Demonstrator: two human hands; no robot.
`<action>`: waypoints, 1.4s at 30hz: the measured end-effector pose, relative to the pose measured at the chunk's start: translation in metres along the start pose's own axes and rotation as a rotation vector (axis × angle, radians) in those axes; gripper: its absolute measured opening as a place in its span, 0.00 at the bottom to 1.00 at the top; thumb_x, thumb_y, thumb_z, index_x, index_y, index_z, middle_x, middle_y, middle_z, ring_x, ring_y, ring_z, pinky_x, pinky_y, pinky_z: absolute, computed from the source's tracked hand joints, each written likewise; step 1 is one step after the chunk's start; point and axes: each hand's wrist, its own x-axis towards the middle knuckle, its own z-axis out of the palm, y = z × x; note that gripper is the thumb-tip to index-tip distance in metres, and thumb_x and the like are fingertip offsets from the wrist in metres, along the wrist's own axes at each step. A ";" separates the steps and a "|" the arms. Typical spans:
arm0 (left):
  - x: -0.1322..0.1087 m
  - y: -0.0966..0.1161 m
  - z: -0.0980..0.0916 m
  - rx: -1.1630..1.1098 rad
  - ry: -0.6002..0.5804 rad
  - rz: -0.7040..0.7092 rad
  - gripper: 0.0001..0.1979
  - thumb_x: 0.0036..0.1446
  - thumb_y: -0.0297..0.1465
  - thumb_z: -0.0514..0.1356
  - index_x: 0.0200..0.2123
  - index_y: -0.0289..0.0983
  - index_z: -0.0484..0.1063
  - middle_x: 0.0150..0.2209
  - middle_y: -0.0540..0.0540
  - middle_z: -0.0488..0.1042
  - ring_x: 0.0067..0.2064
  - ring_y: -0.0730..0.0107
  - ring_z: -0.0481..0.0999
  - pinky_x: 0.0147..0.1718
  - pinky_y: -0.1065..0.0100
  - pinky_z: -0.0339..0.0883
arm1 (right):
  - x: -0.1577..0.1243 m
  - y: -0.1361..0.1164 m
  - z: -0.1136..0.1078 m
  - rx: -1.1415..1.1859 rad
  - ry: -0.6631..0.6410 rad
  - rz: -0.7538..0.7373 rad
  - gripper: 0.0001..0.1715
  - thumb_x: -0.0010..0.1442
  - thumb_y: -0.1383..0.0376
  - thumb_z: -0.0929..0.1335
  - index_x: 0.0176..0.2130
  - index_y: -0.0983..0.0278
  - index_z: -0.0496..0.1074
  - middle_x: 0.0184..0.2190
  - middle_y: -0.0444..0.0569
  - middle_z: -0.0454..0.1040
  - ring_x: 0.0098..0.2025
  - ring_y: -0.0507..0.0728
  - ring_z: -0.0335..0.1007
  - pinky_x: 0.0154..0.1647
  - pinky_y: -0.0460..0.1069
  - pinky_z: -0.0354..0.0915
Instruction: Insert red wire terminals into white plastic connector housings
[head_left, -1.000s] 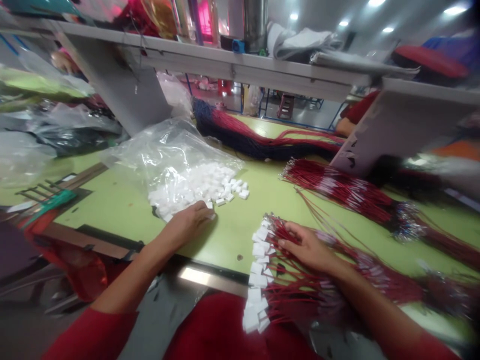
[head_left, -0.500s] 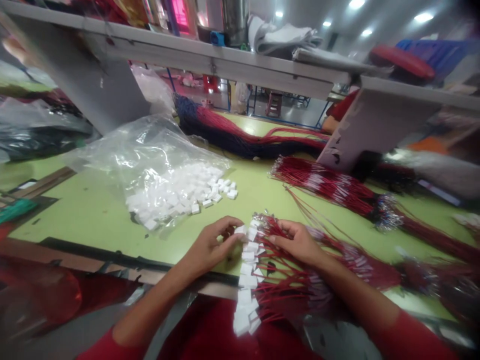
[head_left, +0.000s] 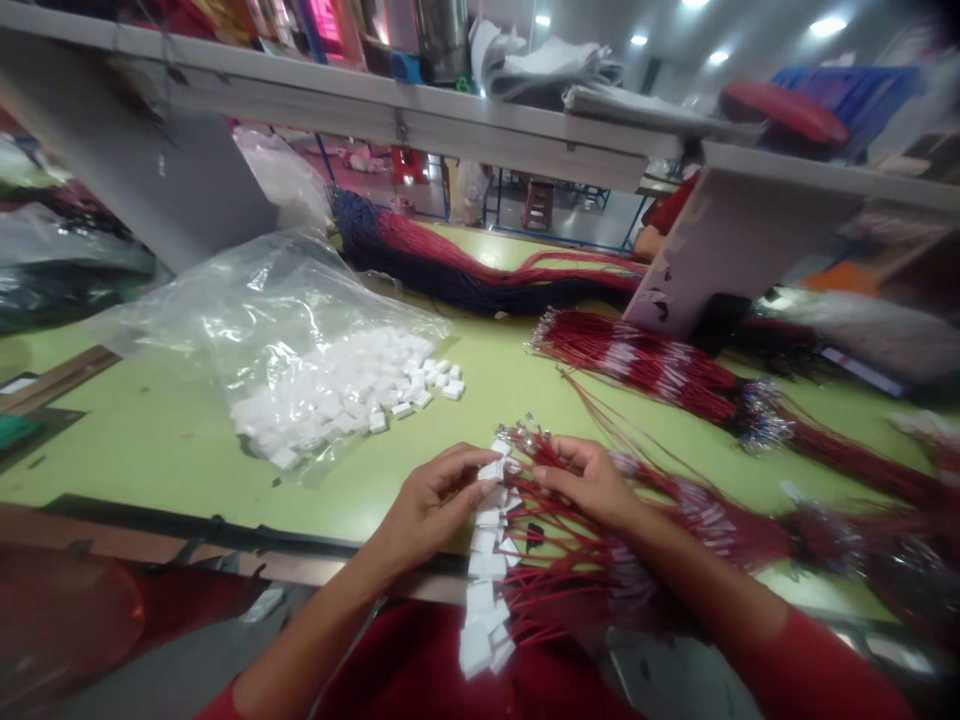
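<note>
Between the thumb and fingers of my left hand (head_left: 442, 495) is a white plastic connector housing (head_left: 492, 468), held against a metal-tipped wire end. My right hand (head_left: 589, 480) pinches red wires (head_left: 534, 462) just to the right of it; their bare metal terminals (head_left: 523, 432) point up and away. Below my fingers runs a column of white housings (head_left: 486, 567) fitted on red wire ends, reaching over the table's front edge. Farther left, loose white housings (head_left: 337, 390) spill from a clear plastic bag (head_left: 277, 290).
Red wire bundles (head_left: 637, 360) with metal ends lie at the right. Behind them stretches a long dark blue and red wire bundle (head_left: 480, 275). A raised shelf (head_left: 360, 100) spans the back of the green table (head_left: 187, 450), on upright panels. A person's arm (head_left: 652, 235) shows beyond.
My left hand has brought the white housing rightward onto a wire end by my right fingers. My right hand keeps its pinch on the wires. The view has shifted slightly.
</note>
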 end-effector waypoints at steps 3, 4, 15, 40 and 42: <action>-0.001 -0.002 0.000 -0.008 -0.005 0.038 0.13 0.63 0.33 0.59 0.50 0.42 0.75 0.43 0.43 0.76 0.43 0.63 0.75 0.40 0.63 0.69 | -0.001 0.003 -0.001 -0.061 -0.007 -0.020 0.16 0.52 0.58 0.75 0.36 0.67 0.77 0.31 0.46 0.79 0.30 0.52 0.72 0.35 0.47 0.67; -0.001 -0.001 -0.001 -0.004 -0.013 0.046 0.13 0.63 0.32 0.59 0.50 0.42 0.76 0.44 0.43 0.75 0.44 0.63 0.75 0.41 0.63 0.69 | -0.001 0.004 -0.001 -0.082 -0.009 -0.025 0.15 0.52 0.59 0.75 0.36 0.67 0.77 0.30 0.46 0.78 0.30 0.52 0.72 0.35 0.47 0.67; -0.002 0.001 0.004 0.040 0.040 0.017 0.07 0.59 0.33 0.64 0.40 0.39 0.79 0.36 0.45 0.76 0.36 0.67 0.74 0.34 0.66 0.67 | -0.002 -0.001 0.004 -0.192 -0.003 -0.058 0.10 0.50 0.62 0.74 0.27 0.66 0.72 0.24 0.41 0.72 0.26 0.50 0.66 0.30 0.45 0.62; 0.111 -0.075 -0.082 1.044 0.049 0.182 0.30 0.59 0.44 0.60 0.60 0.36 0.66 0.63 0.33 0.63 0.62 0.43 0.65 0.59 0.46 0.60 | 0.010 0.013 -0.001 -0.129 0.074 -0.048 0.22 0.56 0.49 0.73 0.32 0.66 0.73 0.22 0.40 0.68 0.22 0.48 0.58 0.25 0.44 0.57; 0.114 -0.080 -0.089 1.041 0.009 0.184 0.26 0.60 0.44 0.59 0.58 0.37 0.69 0.60 0.36 0.68 0.59 0.47 0.69 0.57 0.49 0.64 | 0.009 0.013 -0.002 -0.115 0.068 -0.044 0.21 0.55 0.50 0.73 0.33 0.66 0.74 0.22 0.40 0.69 0.22 0.47 0.58 0.25 0.44 0.57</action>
